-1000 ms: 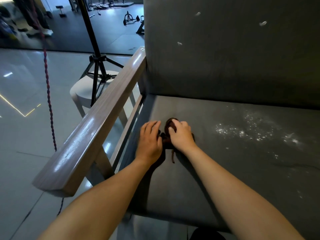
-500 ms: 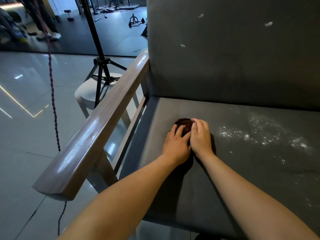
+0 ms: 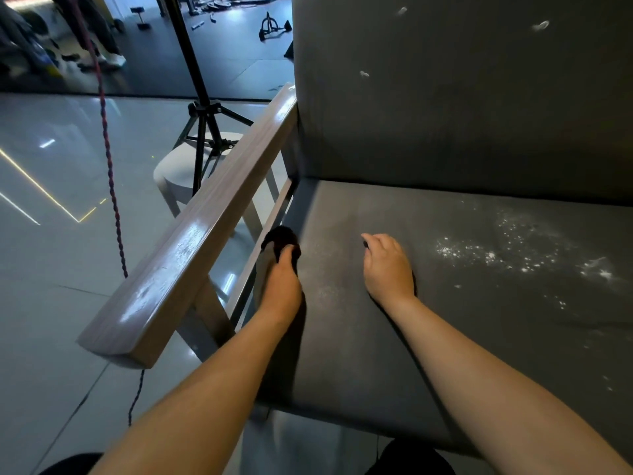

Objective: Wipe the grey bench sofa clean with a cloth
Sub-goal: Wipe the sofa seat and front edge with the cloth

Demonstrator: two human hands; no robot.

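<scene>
The grey bench sofa (image 3: 462, 337) fills the right half of the view, its seat dusted with white powder (image 3: 496, 252) to the right of my hands. Small white specks (image 3: 364, 74) dot the backrest. My left hand (image 3: 282, 286) is at the seat's left edge beside the armrest rails and grips a dark cloth (image 3: 279, 240) under its fingertips. About a hand's width to its right, my right hand (image 3: 388, 269) rests on the seat with fingers loosely curled, apart from the cloth.
A wooden armrest (image 3: 191, 248) runs along the sofa's left side. Beyond it stand a black tripod (image 3: 202, 132) and a white stool (image 3: 178, 173) on the glossy floor. A red braided rope (image 3: 109, 166) hangs at the left.
My hands, together on the cloth before, have separated. The left hand has carried the cloth left to the seat's edge, and the right hand has let go and stays on the seat.
</scene>
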